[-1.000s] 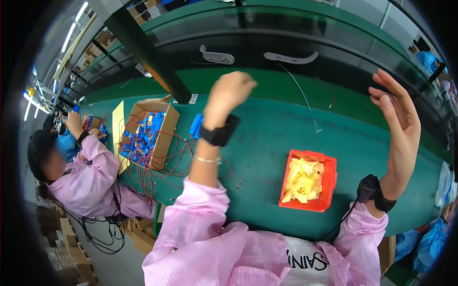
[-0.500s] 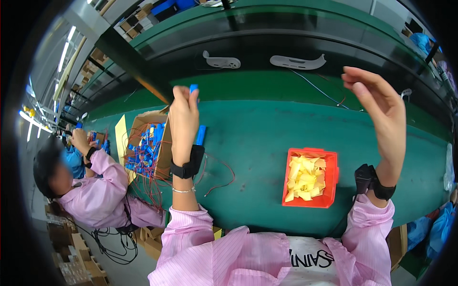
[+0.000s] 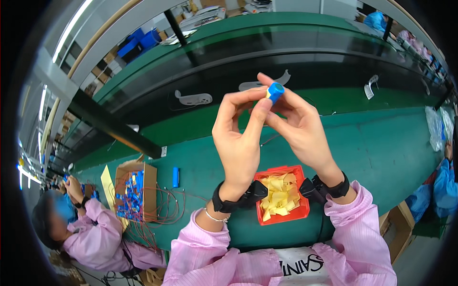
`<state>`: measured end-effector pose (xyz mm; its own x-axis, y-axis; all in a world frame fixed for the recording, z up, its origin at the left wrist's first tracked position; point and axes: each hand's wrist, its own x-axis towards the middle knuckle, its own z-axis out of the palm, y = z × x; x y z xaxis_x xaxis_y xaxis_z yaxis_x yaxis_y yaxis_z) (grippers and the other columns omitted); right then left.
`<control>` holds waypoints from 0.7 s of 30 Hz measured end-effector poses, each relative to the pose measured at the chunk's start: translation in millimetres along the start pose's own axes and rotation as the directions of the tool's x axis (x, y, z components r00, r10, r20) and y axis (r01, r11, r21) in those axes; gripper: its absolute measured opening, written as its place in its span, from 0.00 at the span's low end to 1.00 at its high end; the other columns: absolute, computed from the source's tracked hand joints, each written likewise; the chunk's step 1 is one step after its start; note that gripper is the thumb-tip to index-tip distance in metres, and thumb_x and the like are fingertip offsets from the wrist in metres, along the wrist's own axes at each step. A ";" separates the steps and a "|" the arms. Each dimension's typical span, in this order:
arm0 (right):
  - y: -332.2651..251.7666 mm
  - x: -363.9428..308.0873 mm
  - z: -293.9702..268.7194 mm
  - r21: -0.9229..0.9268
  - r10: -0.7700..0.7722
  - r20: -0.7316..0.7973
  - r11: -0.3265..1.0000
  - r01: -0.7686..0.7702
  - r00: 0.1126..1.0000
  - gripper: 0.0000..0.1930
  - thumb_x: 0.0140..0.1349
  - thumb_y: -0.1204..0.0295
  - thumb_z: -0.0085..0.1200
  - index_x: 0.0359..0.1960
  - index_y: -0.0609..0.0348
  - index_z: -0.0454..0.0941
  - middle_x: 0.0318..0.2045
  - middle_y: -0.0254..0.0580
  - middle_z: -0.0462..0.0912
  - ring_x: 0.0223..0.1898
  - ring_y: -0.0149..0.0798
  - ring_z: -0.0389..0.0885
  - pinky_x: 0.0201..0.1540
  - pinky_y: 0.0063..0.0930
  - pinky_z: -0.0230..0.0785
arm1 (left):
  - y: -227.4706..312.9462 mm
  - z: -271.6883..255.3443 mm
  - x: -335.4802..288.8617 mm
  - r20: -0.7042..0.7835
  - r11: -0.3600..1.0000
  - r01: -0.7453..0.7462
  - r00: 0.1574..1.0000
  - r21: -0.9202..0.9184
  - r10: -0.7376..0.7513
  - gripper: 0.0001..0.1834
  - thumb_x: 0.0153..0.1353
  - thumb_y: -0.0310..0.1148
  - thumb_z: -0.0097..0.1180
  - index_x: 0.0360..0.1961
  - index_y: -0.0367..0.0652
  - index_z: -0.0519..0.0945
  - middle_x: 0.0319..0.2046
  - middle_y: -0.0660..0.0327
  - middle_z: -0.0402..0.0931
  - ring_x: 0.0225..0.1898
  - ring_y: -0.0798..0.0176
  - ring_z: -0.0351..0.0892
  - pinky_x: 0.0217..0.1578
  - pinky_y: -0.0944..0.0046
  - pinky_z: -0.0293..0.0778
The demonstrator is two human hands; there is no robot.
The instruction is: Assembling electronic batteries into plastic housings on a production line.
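A blue cylindrical battery (image 3: 276, 90) with a yellow patch at its side is held up above the bench, one end facing me. My left hand (image 3: 242, 125) pinches it between thumb and fingers. From the other side, my right hand (image 3: 299, 125) closes on the same battery, its index finger passing behind. Below my wrists, a red tray (image 3: 305, 209) holds many loose yellow paper pieces (image 3: 279, 195). A thin red wire shows beyond my hands; where it joins is hidden.
At left, a cardboard box (image 3: 150, 190) holds blue batteries with red wires trailing out. Another blue battery (image 3: 176, 177) lies beside it. A dark post (image 3: 114, 124) stands behind. White plastic parts (image 3: 193, 98) sit along the far channel. A co-worker in pink (image 3: 95, 229) works at left.
My left hand has brought the battery rightward to the middle. My right hand has come in from the right and closed on it. The whole view has shifted too.
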<state>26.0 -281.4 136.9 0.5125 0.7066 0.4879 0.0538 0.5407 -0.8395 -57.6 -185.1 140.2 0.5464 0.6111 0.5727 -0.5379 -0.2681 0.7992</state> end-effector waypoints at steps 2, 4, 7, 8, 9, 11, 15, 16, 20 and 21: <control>5.4 0.2 -3.8 -0.024 -0.003 -0.062 1.000 0.001 0.998 0.28 0.68 0.78 0.53 0.70 0.64 0.61 0.56 0.41 0.75 0.54 0.31 0.76 0.55 0.28 0.73 | -6.2 4.9 -2.2 -0.023 0.980 -0.086 0.996 0.180 0.092 0.07 0.61 0.24 0.63 0.40 0.36 0.83 0.39 0.59 0.81 0.44 0.65 0.79 0.47 0.64 0.74; 5.4 -1.6 -8.6 -0.055 0.027 -0.063 0.998 -0.030 0.998 0.28 0.68 0.78 0.53 0.70 0.61 0.62 0.54 0.41 0.77 0.53 0.31 0.76 0.54 0.29 0.74 | -8.3 1.3 -0.1 0.026 0.837 -0.266 0.957 0.477 0.290 0.06 0.60 0.24 0.63 0.38 0.36 0.84 0.37 0.58 0.82 0.40 0.65 0.81 0.42 0.65 0.76; 6.6 -2.0 -12.7 -0.218 -0.010 -0.040 0.976 0.001 0.999 0.29 0.68 0.78 0.54 0.70 0.57 0.63 0.49 0.42 0.80 0.49 0.31 0.78 0.53 0.30 0.74 | -5.8 3.2 1.9 -0.012 0.865 -0.245 0.960 0.439 0.278 0.04 0.58 0.22 0.63 0.35 0.35 0.84 0.31 0.58 0.82 0.32 0.65 0.82 0.34 0.67 0.77; 7.8 -2.3 -12.4 -0.265 -0.024 -0.033 0.964 0.014 0.999 0.29 0.67 0.78 0.54 0.70 0.55 0.63 0.47 0.43 0.81 0.48 0.31 0.79 0.52 0.30 0.74 | -6.8 0.9 3.0 0.005 0.848 -0.274 0.952 0.454 0.305 0.04 0.58 0.22 0.64 0.36 0.35 0.84 0.30 0.58 0.82 0.30 0.65 0.82 0.32 0.68 0.77; 9.2 -1.8 -12.3 -0.312 -0.038 -0.026 0.950 0.028 0.999 0.30 0.67 0.78 0.54 0.70 0.53 0.63 0.45 0.44 0.81 0.46 0.32 0.79 0.51 0.31 0.74 | -8.1 -2.5 5.4 0.022 0.830 -0.302 0.943 0.468 0.331 0.05 0.57 0.21 0.64 0.36 0.35 0.84 0.29 0.58 0.82 0.29 0.66 0.82 0.31 0.69 0.76; 7.5 -2.9 -10.3 -0.361 -0.051 -0.027 0.932 0.037 0.998 0.30 0.66 0.78 0.55 0.70 0.51 0.63 0.41 0.45 0.82 0.43 0.34 0.80 0.50 0.32 0.74 | -7.7 -6.7 6.7 0.045 0.817 -0.329 0.935 0.473 0.351 0.05 0.57 0.21 0.64 0.36 0.34 0.84 0.28 0.59 0.82 0.28 0.66 0.82 0.30 0.70 0.76; -0.8 -4.3 -10.0 -0.466 -0.071 -0.024 0.883 0.052 0.997 0.31 0.66 0.77 0.55 0.71 0.50 0.63 0.37 0.45 0.80 0.39 0.37 0.80 0.48 0.32 0.73 | -5.9 -7.6 8.0 0.044 0.852 -0.303 0.948 0.426 0.315 0.05 0.57 0.22 0.65 0.35 0.34 0.84 0.28 0.58 0.83 0.28 0.67 0.82 0.31 0.70 0.76; -0.8 -4.3 -10.0 -0.477 -0.071 -0.021 0.877 0.052 0.997 0.31 0.66 0.77 0.55 0.71 0.50 0.63 0.36 0.45 0.80 0.38 0.37 0.79 0.47 0.32 0.73 | -6.3 -8.7 7.9 0.040 0.862 -0.290 0.953 0.415 0.301 0.05 0.57 0.22 0.65 0.35 0.34 0.85 0.28 0.58 0.83 0.28 0.67 0.82 0.31 0.70 0.76; 1.0 -5.3 -11.3 -0.521 -0.069 -0.027 0.853 0.045 0.997 0.31 0.65 0.77 0.56 0.71 0.50 0.63 0.34 0.45 0.79 0.35 0.38 0.78 0.44 0.33 0.72 | -5.1 -10.7 7.6 0.029 0.911 -0.199 0.979 0.360 0.202 0.05 0.57 0.22 0.65 0.35 0.34 0.85 0.28 0.59 0.83 0.28 0.69 0.81 0.31 0.71 0.76; 1.2 -5.6 -11.8 -0.532 -0.069 -0.029 0.846 0.043 0.997 0.31 0.65 0.77 0.56 0.71 0.50 0.63 0.34 0.45 0.79 0.35 0.39 0.77 0.43 0.33 0.71 | -6.2 -11.0 7.6 0.029 0.918 -0.188 0.981 0.349 0.190 0.05 0.57 0.23 0.65 0.35 0.34 0.86 0.28 0.59 0.83 0.28 0.69 0.81 0.31 0.71 0.76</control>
<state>33.3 -290.1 130.3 0.5322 0.6540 0.5377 0.5232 0.2453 -0.8162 -57.2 -170.7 137.5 0.4526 0.5268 0.7195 -0.3724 -0.6214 0.6893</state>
